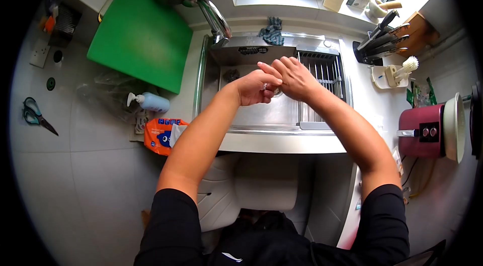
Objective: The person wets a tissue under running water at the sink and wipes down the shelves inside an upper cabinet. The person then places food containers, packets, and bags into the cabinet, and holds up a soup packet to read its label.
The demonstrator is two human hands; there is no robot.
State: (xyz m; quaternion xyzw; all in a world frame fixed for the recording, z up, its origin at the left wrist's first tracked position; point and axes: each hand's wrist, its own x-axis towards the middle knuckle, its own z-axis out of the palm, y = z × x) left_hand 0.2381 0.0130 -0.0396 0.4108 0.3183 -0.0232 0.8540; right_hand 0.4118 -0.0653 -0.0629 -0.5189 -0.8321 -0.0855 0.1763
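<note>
Over the steel sink, my left hand is turned partly palm up, its fingers loosely bent and apart, with a ring on one finger. My right hand meets it from the right, back of the hand up, its fingers closed around the fingertips of my left hand. No object shows between them, though the contact area is partly hidden. A faucet stands at the sink's back left. Behind the hands, a patterned cloth lies on the sink's back rim. The drying rack sits in the sink's right side.
Left of the sink are a green board, a pump bottle and an orange wipes pack. Scissors hang at far left. A knife block, a brush and a maroon appliance stand right.
</note>
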